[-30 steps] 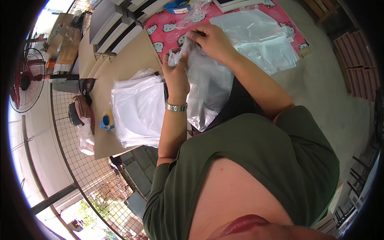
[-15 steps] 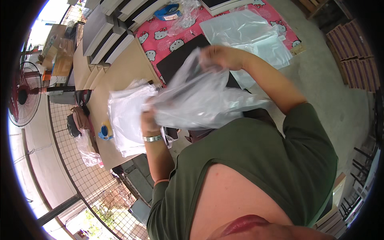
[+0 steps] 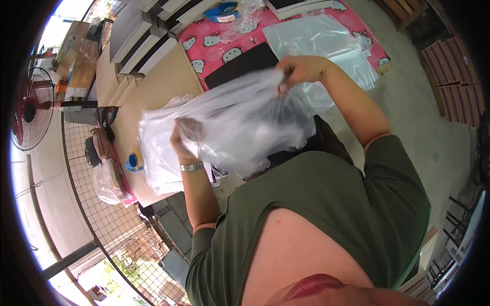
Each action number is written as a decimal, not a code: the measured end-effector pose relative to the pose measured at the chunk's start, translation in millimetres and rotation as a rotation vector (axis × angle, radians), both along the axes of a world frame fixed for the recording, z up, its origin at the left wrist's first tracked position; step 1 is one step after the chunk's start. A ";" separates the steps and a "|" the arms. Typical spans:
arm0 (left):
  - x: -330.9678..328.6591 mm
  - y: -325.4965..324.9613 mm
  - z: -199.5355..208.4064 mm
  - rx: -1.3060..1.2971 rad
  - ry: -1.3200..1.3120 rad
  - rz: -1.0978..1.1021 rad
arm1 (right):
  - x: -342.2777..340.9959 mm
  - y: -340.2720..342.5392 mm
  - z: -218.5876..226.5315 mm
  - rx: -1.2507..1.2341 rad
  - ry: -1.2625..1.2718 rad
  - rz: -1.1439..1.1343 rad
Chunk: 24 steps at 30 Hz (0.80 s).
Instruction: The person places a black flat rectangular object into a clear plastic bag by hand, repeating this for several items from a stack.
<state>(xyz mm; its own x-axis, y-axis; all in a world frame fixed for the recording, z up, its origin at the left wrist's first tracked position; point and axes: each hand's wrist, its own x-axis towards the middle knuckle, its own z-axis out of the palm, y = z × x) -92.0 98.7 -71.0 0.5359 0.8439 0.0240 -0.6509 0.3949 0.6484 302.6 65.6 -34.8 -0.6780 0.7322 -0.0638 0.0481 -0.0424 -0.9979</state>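
Note:
A clear plastic bag [image 3: 250,122] is stretched between my two hands, blurred by motion. My right hand [image 3: 301,71] pinches its upper right corner. With its fingers partly behind the film, my left hand [image 3: 184,136] grips the bag's left side. Beyond the bag a flat black book or board [image 3: 242,66] lies on the pink patterned cloth [image 3: 206,58]. To its right is a pile of clear plastic bags [image 3: 316,38]. White sheets in plastic [image 3: 155,148] are stacked beside my left hand.
Thick dark-covered books [image 3: 135,43] are stacked at the far left of the table. A blue tape dispenser [image 3: 222,12] rests on the cloth, and another blue tape dispenser [image 3: 133,161] near the left edge. A fan [image 3: 31,109] stands at left; brown stacks [image 3: 451,76] at right.
My right hand has moved to the right, pulling the bag wider and flatter. My left hand stays near the same place, its hold on the bag's left side kept.

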 end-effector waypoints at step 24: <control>68.0 130.2 -84.3 0.190 1.322 0.303 | -20.3 107.9 -109.8 0.532 -1.091 -0.767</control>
<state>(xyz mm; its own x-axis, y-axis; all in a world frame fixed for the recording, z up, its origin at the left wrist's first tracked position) -24.0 228.9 -155.3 0.0464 0.9723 -0.2289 0.4456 0.1850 0.8759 282.3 173.5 -144.5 0.0963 0.9896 0.1070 0.9222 -0.0482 -0.3836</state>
